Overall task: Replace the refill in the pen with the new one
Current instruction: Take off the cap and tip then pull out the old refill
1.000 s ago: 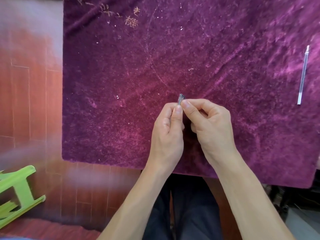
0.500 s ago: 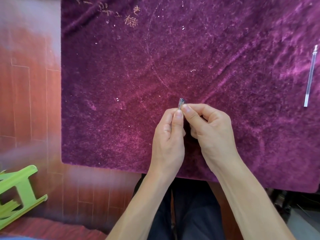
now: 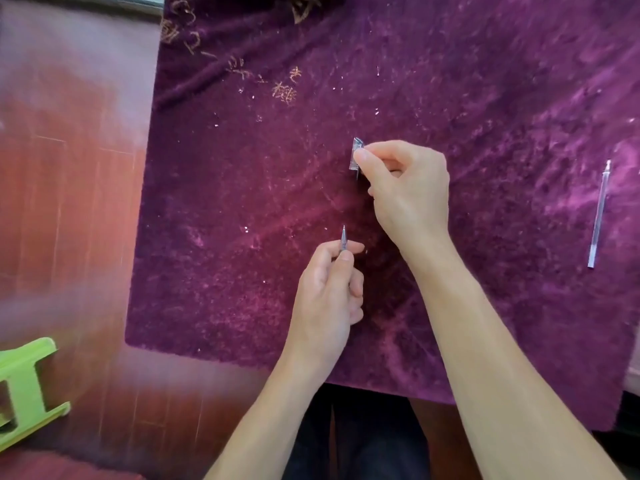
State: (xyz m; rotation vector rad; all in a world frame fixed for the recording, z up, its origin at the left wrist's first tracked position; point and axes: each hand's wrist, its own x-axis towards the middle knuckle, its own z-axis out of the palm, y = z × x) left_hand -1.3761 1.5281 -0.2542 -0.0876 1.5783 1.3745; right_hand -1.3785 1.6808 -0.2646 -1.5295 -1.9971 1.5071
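1. Head view: judging by the parts, the pen is being opened up; the right hand pinches a clear cap above the cloth's middle.
2. The left hand is closed on the pen, tip up, nearer the cloth's near edge.
3. The refill lies by the right edge; next comes setting the cap down and pulling out the old refill.

A: Separation is noted. The hands, pressed together over one small clear piece half a second ago, are now held apart.

B: Positions?

A: The clear cap is pinched in the right hand and is carried farther up the purple cloth. The pen is gripped in the left hand, nearer the body, and its pointed tip is now exposed, where earlier it was covered.

B: Contact between the parts?

A: None is seen now.
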